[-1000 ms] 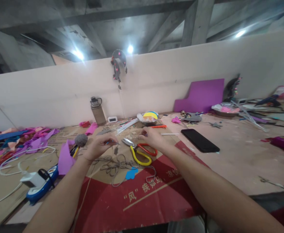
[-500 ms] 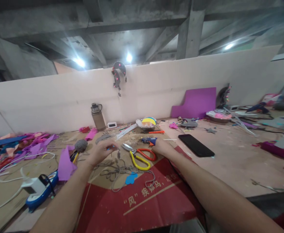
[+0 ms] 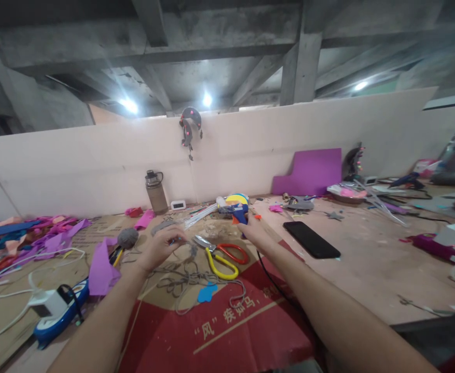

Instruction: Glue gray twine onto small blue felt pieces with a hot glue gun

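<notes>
My right hand [image 3: 254, 230] is wrapped round a blue hot glue gun [image 3: 240, 211] with an orange trigger, raised over the back of the cardboard. On the left, my left hand [image 3: 167, 243] is closed in a pinch at the end of a thin grey cord [image 3: 192, 250]; a small blue bit shows between the fingers. Loose loops of grey cord [image 3: 181, 280] lie below it on the cardboard. Scissors [image 3: 222, 259] with one yellow and one red handle rest between my hands, blades half apart. A blue cut-out shape [image 3: 207, 292] sits beside the cord.
A black phone [image 3: 311, 240] lies right of my right hand. Behind are a bottle [image 3: 156, 192], white sticks [image 3: 202, 215] and a bowl of scraps [image 3: 222, 203]. Left are a grey yarn ball [image 3: 128, 238], purple felt [image 3: 103, 267] and a blue power strip [image 3: 62, 313]. The gun's cable [image 3: 270, 277] trails toward me.
My right hand has lifted the glue gun up from the cardboard and tilted it, its body now in front of the bowl. My left hand stays almost in place.
</notes>
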A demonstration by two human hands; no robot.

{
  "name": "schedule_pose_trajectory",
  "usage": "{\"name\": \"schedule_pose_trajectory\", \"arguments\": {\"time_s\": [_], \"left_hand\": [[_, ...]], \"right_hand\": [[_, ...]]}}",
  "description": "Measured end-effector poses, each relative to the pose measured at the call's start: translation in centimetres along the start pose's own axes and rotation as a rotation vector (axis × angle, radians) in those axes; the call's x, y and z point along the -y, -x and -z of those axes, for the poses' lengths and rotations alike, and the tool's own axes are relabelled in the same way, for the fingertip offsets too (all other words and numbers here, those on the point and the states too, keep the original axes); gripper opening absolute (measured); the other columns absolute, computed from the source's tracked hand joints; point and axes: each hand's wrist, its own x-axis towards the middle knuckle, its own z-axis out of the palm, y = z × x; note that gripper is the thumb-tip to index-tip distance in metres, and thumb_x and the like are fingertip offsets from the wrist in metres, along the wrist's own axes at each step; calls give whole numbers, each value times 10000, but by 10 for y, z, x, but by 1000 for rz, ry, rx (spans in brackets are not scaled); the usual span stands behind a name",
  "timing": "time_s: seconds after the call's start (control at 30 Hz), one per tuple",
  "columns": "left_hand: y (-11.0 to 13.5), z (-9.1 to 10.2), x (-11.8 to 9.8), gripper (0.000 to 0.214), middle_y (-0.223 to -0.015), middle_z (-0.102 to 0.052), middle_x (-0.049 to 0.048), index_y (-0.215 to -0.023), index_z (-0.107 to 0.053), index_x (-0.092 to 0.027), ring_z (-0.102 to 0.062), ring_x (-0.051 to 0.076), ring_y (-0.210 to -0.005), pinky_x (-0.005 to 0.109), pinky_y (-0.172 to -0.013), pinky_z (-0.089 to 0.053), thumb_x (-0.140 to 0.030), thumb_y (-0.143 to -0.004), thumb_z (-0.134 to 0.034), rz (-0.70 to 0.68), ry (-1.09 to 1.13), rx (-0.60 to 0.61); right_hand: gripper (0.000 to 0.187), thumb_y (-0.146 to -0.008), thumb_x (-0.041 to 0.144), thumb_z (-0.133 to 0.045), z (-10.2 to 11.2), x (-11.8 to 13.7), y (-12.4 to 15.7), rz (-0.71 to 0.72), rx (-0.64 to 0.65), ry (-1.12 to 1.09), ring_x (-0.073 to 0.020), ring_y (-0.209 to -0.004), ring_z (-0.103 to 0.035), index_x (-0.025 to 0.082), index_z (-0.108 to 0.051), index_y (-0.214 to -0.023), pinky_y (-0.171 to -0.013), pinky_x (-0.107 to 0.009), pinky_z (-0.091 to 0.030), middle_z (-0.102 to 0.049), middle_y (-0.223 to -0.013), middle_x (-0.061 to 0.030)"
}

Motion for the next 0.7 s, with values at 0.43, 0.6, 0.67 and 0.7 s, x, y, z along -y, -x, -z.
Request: {"name": "schedule_pose_trajectory", "arguments": {"time_s": [0.43,0.6,0.67,0.7], "left_hand": [[6,4,10,111,-875,-728,57,-859,-716,-199,-662,176,-803,280,-722,-510,-256,-854,-621,153,-6,-112],[8,7,12,117,-886,-713,63,-863,-709,-197,-649,178,-832,295,-748,-507,-275,-860,-621,149,-4,-196],[7,8,10,94,-895,-714,66,-842,-700,-195,-652,176,-855,295,-756,-509,-254,-854,-627,113,54,-223],[7,9,9,83,-899,-717,65,-829,-695,-196,-657,174,-861,294,-759,-513,-242,-850,-630,105,81,-251]], "right_hand": [[356,-680,308,-684,-23,61,31,-22,268,-800,-72,-568,-519,218,-479,-957,-529,-203,-421,-591,-762,47],[353,-771,377,-635,-27,55,37,77,329,-684,-86,-546,-454,232,-461,-1042,-532,-217,-393,-495,-655,84],[318,-810,367,-598,-26,50,42,103,359,-586,-95,-563,-458,227,-475,-1067,-552,-228,-403,-506,-676,69],[297,-828,358,-579,-24,48,44,115,375,-541,-98,-572,-460,225,-484,-1076,-561,-235,-412,-525,-704,56]]}}
